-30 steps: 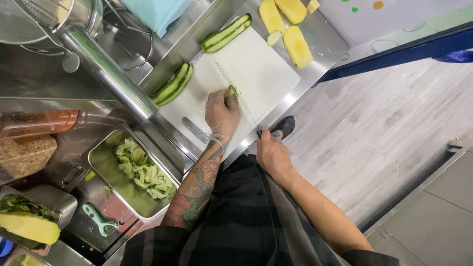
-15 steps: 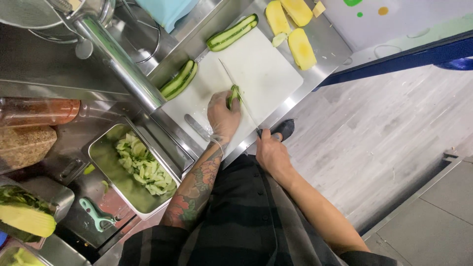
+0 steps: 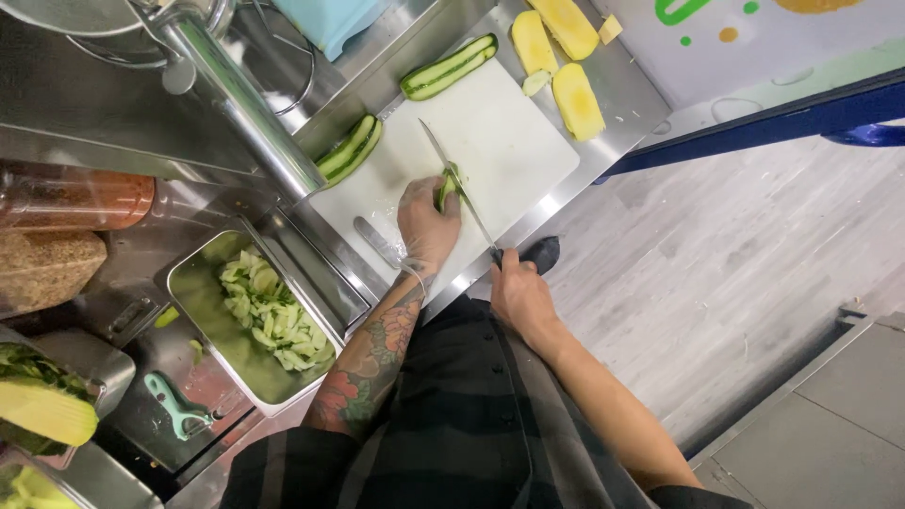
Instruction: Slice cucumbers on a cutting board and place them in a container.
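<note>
Brimming steel pan (image 3: 189, 283), sliced cucumber (image 3: 269, 311).

Your steel counter (image 3: 617, 90) runs across the frame's top, carrying a white cutting board (image 3: 500, 151) at centre, yellow slices (image 3: 575, 99) upper right, and halved cucumbers (image 3: 351, 149) left of the board.

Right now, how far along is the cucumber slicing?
Done: a steel pan at the left holds a pile of cut cucumber pieces. In hand: the left hand pins a cucumber piece on the white cutting board while the right hand holds the knife against it. Left: two pairs of cucumber halves lie uncut at the board's edge.
</note>
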